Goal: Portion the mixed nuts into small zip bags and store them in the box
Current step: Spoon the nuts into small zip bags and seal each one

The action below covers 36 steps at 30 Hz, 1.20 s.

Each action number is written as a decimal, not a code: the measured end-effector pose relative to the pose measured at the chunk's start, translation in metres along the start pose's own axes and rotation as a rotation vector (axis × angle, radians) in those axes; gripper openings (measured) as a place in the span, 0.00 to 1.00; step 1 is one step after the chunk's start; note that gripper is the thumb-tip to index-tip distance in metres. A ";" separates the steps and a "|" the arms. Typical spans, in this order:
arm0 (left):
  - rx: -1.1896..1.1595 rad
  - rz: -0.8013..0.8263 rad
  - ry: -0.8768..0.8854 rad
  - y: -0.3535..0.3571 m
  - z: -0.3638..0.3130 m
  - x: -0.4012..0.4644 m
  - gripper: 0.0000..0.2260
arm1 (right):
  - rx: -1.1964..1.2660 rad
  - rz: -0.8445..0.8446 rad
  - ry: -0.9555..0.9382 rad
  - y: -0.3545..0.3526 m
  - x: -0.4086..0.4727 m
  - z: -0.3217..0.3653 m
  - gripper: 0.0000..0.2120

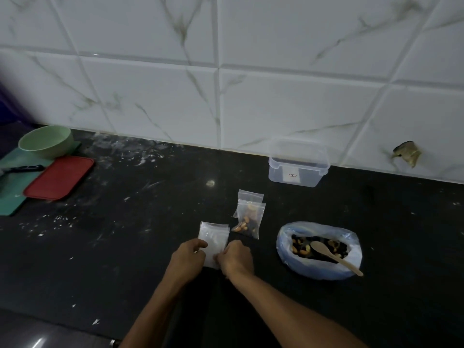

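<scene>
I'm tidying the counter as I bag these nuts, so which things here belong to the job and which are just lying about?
For the job: stack of empty zip bags in both hands, filled zip bag, bag of mixed nuts, wooden spoon, clear box.

Lying about: green bowl, red tray, knife, green board.

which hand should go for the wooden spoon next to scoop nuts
Probably the right hand. The wooden spoon rests in the blue bag of nuts on its side, with nothing between them. The left hand is farther away and can hold the empty zip bags.
</scene>
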<state>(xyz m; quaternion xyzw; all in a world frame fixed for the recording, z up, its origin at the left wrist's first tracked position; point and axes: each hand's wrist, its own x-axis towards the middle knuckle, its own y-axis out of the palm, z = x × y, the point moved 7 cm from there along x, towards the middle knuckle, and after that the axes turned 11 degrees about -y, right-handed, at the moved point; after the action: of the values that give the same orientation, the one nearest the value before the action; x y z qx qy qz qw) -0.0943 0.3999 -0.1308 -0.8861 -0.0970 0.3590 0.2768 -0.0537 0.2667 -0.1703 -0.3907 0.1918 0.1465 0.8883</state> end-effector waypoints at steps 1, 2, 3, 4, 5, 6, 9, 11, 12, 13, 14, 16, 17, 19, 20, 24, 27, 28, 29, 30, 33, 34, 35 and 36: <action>-0.004 -0.010 0.000 0.000 0.001 0.000 0.18 | 0.000 0.003 0.014 0.000 0.001 -0.001 0.14; -0.005 -0.019 -0.001 0.000 0.001 0.001 0.18 | -0.004 0.007 0.028 0.000 0.003 -0.003 0.14; -0.007 -0.025 -0.002 0.000 0.001 0.000 0.18 | -0.009 0.006 0.033 -0.001 0.004 -0.004 0.13; -0.011 -0.031 0.000 0.000 0.001 -0.001 0.18 | -0.016 0.002 0.036 -0.001 0.005 -0.005 0.13; -0.015 -0.040 -0.002 0.000 0.001 -0.002 0.18 | -0.021 -0.006 0.039 -0.001 0.006 -0.007 0.12; -0.025 -0.055 -0.005 -0.001 0.002 -0.003 0.19 | -0.023 -0.015 0.041 -0.001 0.005 -0.007 0.12; -0.072 -0.135 0.010 -0.006 0.003 -0.006 0.20 | -0.006 -0.024 0.034 0.003 0.003 -0.006 0.11; -0.124 -0.193 0.023 -0.009 0.001 -0.008 0.19 | 0.004 -0.031 0.024 0.003 0.001 -0.005 0.11; -0.155 -0.209 0.018 -0.010 0.001 -0.008 0.18 | 0.001 -0.034 0.017 0.003 0.001 -0.004 0.11; -0.180 -0.220 0.013 -0.011 0.000 -0.009 0.18 | -0.003 -0.033 0.010 0.003 0.000 -0.004 0.12; -0.196 -0.227 0.010 -0.011 0.000 -0.009 0.18 | -0.005 -0.027 0.002 0.003 0.000 -0.004 0.11; -0.205 -0.242 0.011 -0.012 0.001 -0.009 0.17 | 0.004 -0.011 -0.017 0.002 -0.002 -0.004 0.10; -0.198 -0.242 0.019 -0.012 0.001 -0.010 0.16 | 0.022 0.000 -0.029 0.000 -0.004 -0.004 0.09; -0.202 -0.228 0.054 -0.014 -0.003 -0.012 0.11 | 0.093 0.009 -0.078 -0.011 -0.010 -0.002 0.06; -0.211 -0.213 0.083 -0.016 -0.007 -0.015 0.10 | 0.129 0.000 -0.119 -0.021 -0.013 0.000 0.07; -0.255 -0.096 0.223 -0.021 -0.034 -0.031 0.08 | 0.295 -0.109 -0.322 -0.083 -0.024 0.017 0.16; -0.266 0.030 0.291 -0.021 -0.059 -0.042 0.09 | 0.319 -0.070 -0.444 -0.128 -0.033 0.032 0.26; -0.268 0.084 0.307 -0.018 -0.067 -0.045 0.08 | 0.288 -0.050 -0.482 -0.140 -0.035 0.034 0.26; -0.274 0.142 0.319 -0.015 -0.074 -0.047 0.08 | 0.242 -0.038 -0.519 -0.151 -0.037 0.035 0.26; -0.285 0.195 0.330 -0.011 -0.081 -0.049 0.08 | 0.190 -0.033 -0.551 -0.162 -0.040 0.034 0.23; -0.287 0.289 0.351 0.003 -0.098 -0.053 0.07 | 0.037 -0.036 -0.586 -0.185 -0.047 0.024 0.11; -0.283 0.309 0.353 0.008 -0.104 -0.054 0.07 | 0.009 -0.048 -0.576 -0.192 -0.050 0.019 0.08; -0.271 0.318 0.353 0.014 -0.109 -0.055 0.07 | 0.002 -0.062 -0.559 -0.198 -0.053 0.013 0.06; -0.243 0.303 0.359 0.020 -0.115 -0.056 0.07 | 0.006 -0.082 -0.533 -0.203 -0.056 0.006 0.06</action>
<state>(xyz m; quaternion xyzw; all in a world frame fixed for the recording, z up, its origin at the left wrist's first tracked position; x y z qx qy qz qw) -0.0559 0.3142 -0.0420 -0.9667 0.0449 0.2192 0.1245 -0.0183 0.1332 -0.0117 -0.3429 -0.0645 0.2075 0.9139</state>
